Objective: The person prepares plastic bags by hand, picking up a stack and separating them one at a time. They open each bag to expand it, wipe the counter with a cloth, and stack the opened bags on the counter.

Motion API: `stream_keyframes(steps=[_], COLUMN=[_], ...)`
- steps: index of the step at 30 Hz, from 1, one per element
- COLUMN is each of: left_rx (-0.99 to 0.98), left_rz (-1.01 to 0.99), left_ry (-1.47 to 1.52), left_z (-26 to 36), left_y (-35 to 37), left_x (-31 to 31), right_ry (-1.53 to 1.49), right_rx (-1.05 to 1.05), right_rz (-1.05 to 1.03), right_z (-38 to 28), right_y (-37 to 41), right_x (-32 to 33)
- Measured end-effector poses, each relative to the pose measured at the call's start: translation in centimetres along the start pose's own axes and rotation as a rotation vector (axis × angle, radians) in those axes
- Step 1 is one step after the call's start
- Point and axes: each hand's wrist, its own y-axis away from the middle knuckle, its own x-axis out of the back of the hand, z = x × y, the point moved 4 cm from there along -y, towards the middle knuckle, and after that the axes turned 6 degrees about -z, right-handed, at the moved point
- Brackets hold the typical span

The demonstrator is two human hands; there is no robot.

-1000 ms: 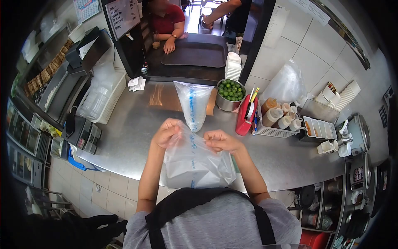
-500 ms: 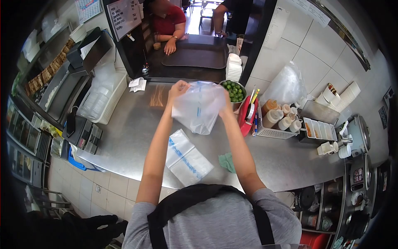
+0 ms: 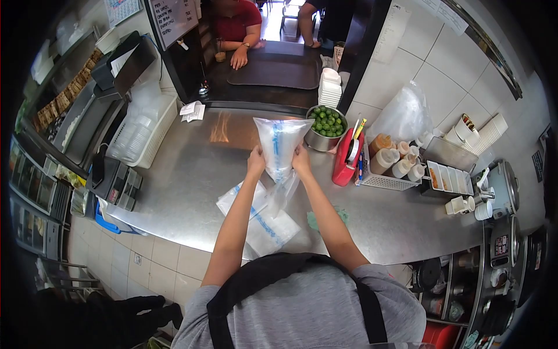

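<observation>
Between my two hands is a translucent plastic bag (image 3: 278,142) with a blue printed stripe, puffed out at its far end and gathered toward me. My left hand (image 3: 256,163) grips its left side, fingers closed on the plastic. On the other side, my right hand (image 3: 301,160) is closed on the bag's right edge. Beneath and nearer to me lies a stack of flat plastic bags (image 3: 273,231) with blue print, its far part partly covered by the held bag's loose end. A green cloth (image 3: 338,216) lies by my right forearm.
Green limes fill a metal bowl (image 3: 325,139) beyond my right hand. Beside it stand a red tape dispenser (image 3: 344,163) and a basket (image 3: 390,181) of sauce bottles. A white basket (image 3: 152,142) of plastic containers is at left. Across the counter, a person's hand (image 3: 239,58) rests near a dark tray (image 3: 273,72).
The bag was spread wide and is now narrower and puffed up, its near end trailing over the stack. Both hands have come closer together and nearer to me.
</observation>
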Motion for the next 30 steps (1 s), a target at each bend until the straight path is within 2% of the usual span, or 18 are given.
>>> stream_keyframes(steps=[3, 6, 8, 11, 14, 17, 20, 23, 26, 27, 30], left_rx=[0.024, -0.028, -0.074, -0.228, -0.146, 0.078, 0.054, -0.077, -0.062, -0.077, -0.163], left_rz=[-0.026, 0.209, 0.206, 0.001, -0.361, -0.589, -0.557, -0.345, -0.188, -0.2, -0.207], left_ry=[-0.018, 0.06, 0.068, 0.095, 0.359, 0.479, 0.666, 0.623, 0.71, 0.684, 0.535], left_z=[1.3, 2.6, 6.7, 11.7, 11.3, 13.7, 13.0, 13.9, 13.5, 13.6, 14.9], left_y=[0.7, 2.5, 6.3, 11.3, 12.5, 13.8, 13.3, 12.9, 12.3, 12.2, 12.1], left_x=[0.8, 2.1, 4.6, 5.6, 4.4, 4.3, 4.2, 5.5, 6.3, 6.4, 6.6], right_ry=[-0.145, -0.573, -0.769, -0.942, -1.017, -1.063, -0.99, -0.92, -0.868, -0.848, -0.495], right_rx=[-0.128, -0.409, -0.29, -0.18, -0.097, -0.019, 0.045, 0.071, 0.045, 0.031, 0.196], right_rz=[-0.113, -0.149, -0.192, -0.295, -0.35, -0.384, -0.376, -0.329, -0.344, -0.361, -0.397], right_z=[-0.3, -2.7, -5.9, -11.2, -15.8, -18.5, -18.7, -18.0, -17.6, -17.5, -18.0], right_y=[0.5, 2.9, 4.7, 6.7, 8.5, 9.1, 9.4, 9.5, 9.9, 10.0, 10.1], right_x=[0.7, 3.5, 5.8, 8.1, 9.3, 9.7, 9.8, 10.0, 10.5, 10.5, 10.4])
